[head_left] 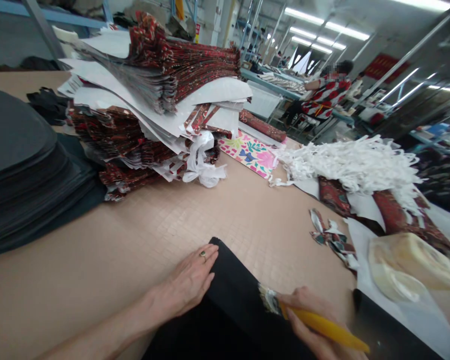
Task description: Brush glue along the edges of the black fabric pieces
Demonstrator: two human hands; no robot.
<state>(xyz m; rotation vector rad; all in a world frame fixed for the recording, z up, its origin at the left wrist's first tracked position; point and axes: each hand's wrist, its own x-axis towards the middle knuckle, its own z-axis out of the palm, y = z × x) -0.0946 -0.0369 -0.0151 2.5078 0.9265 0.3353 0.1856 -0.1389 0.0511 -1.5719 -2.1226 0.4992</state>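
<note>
A black sheet of material (232, 315) lies on the tan table at the bottom centre, one corner pointing away from me. My left hand (191, 280), with a ring on one finger, rests flat on its left edge near that corner, fingers stretched out and holding nothing. My right hand (309, 312) is closed around a brush (322, 325) with a yellow handle. The pale bristles touch the right edge of the black sheet. Part of my right hand is hidden behind the handle.
Black round pieces (18, 150) are stacked at the left. Patterned red fabric (195, 65) and white sheets pile up behind. White strips (352, 162) lie at the right, above a translucent container (408, 267) and fabric scraps (332, 235). A person (324, 97) sits farther back.
</note>
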